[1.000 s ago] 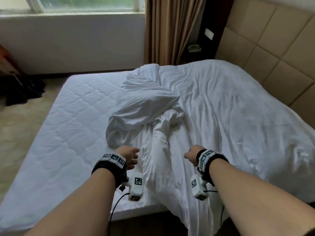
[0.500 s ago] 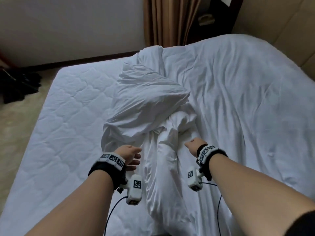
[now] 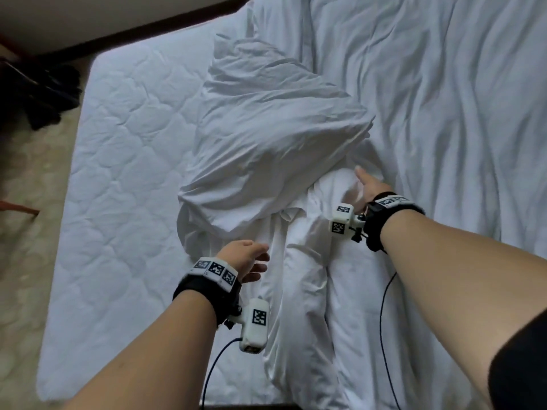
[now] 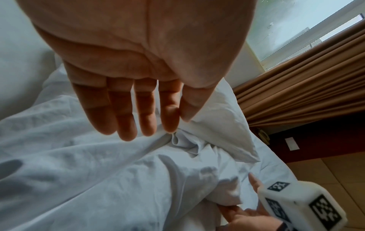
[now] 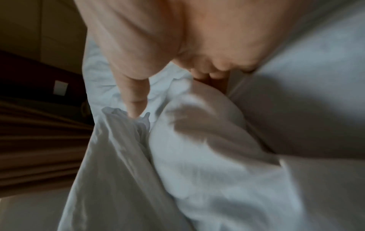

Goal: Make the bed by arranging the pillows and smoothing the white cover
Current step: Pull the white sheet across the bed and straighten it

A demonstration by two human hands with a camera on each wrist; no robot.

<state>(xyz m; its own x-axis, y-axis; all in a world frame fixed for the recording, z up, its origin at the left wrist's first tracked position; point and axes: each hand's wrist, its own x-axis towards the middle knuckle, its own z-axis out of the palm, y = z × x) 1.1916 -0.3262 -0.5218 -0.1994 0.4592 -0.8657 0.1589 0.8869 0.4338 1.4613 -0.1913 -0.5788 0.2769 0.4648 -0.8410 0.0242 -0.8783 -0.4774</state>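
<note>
White cover (image 3: 429,119) lay spread over the right side of the bed, with its near-left part bunched into a twisted ridge running toward me at mid-bed. Left half of the quilted mattress (image 3: 118,173) was bare. One pillow (image 3: 266,137) sat slumped on top of the bunched cover, so the ridge couldn't be flattened until the pillow came off.

Left hand (image 3: 245,258) was open, fingers (image 4: 126,118) straight and together, holding nothing, just short of the pillow's near corner, placed to get under that end.

Right hand (image 3: 367,184) was at the far side of the ridge, under the pillow's right corner. Thumb stretched out; fingers (image 5: 209,76) went down behind a fold of the cover, so I couldn't tell whether they had closed on cloth.

My read: one hand at each pillow end meant a two-handed lift, pillow first, cover after. Smoothing not started.
</note>
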